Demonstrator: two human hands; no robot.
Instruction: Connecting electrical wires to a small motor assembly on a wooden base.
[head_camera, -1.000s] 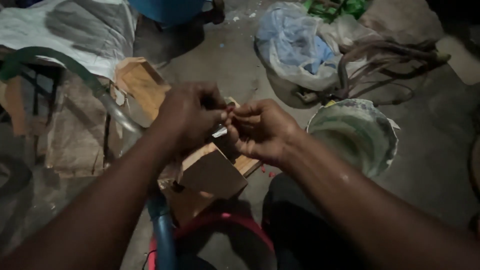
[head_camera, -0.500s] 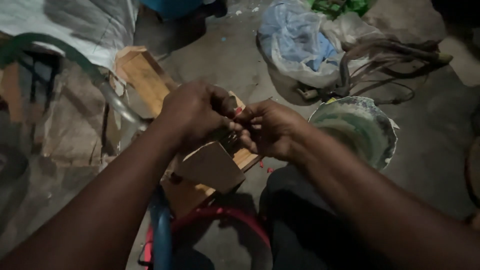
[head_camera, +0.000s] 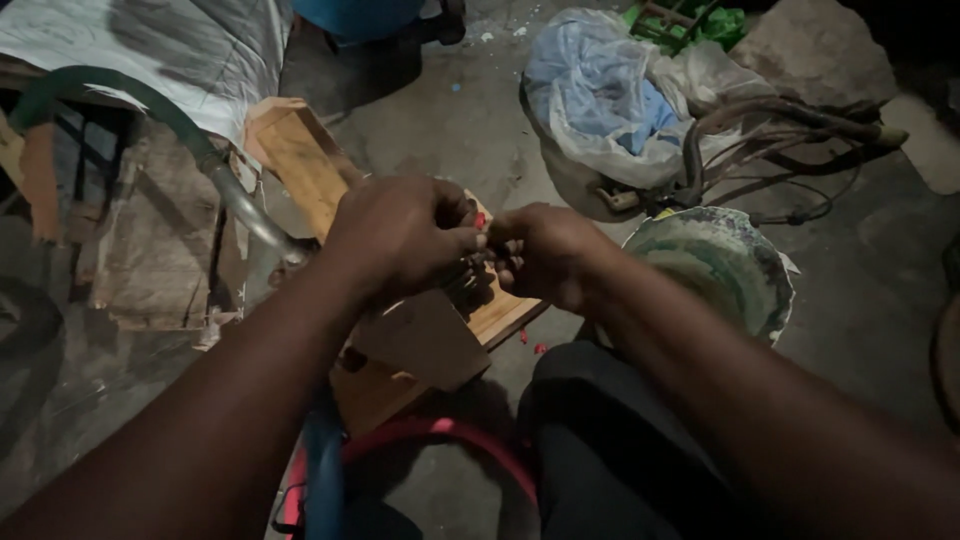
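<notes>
My left hand (head_camera: 405, 235) and my right hand (head_camera: 545, 255) meet at the middle of the head view, fingertips pinched together on a small part with a red tip (head_camera: 480, 220). Most of that part is hidden by my fingers, so I cannot tell what kind of thing it is. Both hands hover over a wooden box (head_camera: 300, 160) and a piece of brown cardboard (head_camera: 425, 340) lying on the concrete floor. A few small red bits (head_camera: 532, 343) lie on the floor just below the hands.
A paint-stained bucket (head_camera: 720, 265) stands right of my hands. Behind it lie plastic bags (head_camera: 610, 100), a rock (head_camera: 815, 50) and a tangle of hoses and wires (head_camera: 790, 140). A curved pipe (head_camera: 215, 175) and sheeting are at left; a red hoop (head_camera: 450, 435) is near my knee.
Both hands have stayed pinched together, shifting only a little within the view. The camera has tilted slightly, so the bucket and bags sit a bit lower.
</notes>
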